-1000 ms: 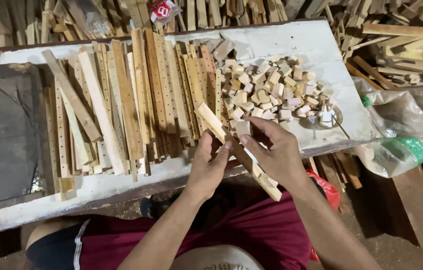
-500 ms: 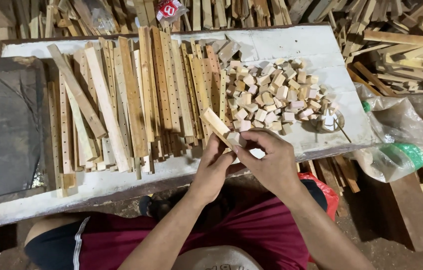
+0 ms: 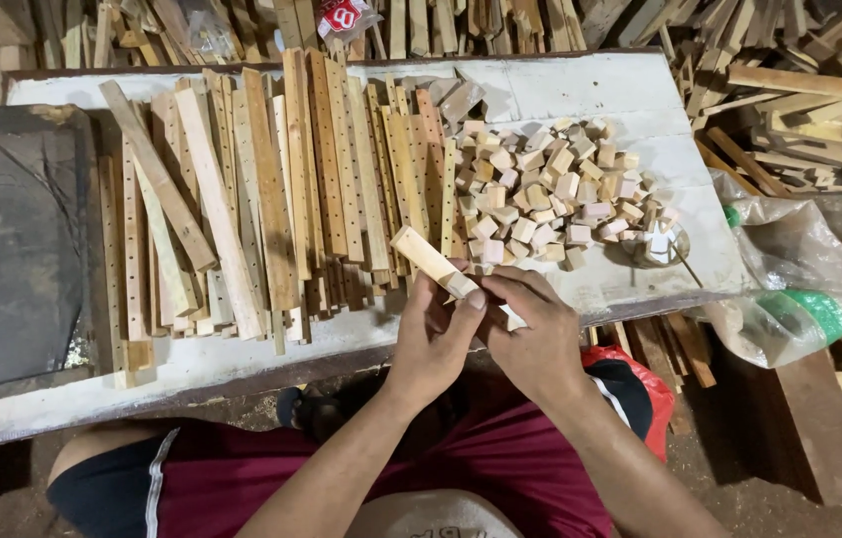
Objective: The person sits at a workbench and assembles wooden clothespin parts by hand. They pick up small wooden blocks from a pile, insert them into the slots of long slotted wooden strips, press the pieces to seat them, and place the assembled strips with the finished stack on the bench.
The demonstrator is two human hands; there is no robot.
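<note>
Fingers [image 3: 441, 309] of our left hand [image 3: 433, 344] and right hand [image 3: 538, 334] are closed together around the near end of a short pale wooden slat [image 3: 431, 261], which slants up and away over the front edge of the white painted tabletop [image 3: 580, 95]. We see long drilled wooden strips [image 3: 281, 189] lying side by side on its left. To their right is a heap of small pale wooden blocks [image 3: 550, 194].
</note>
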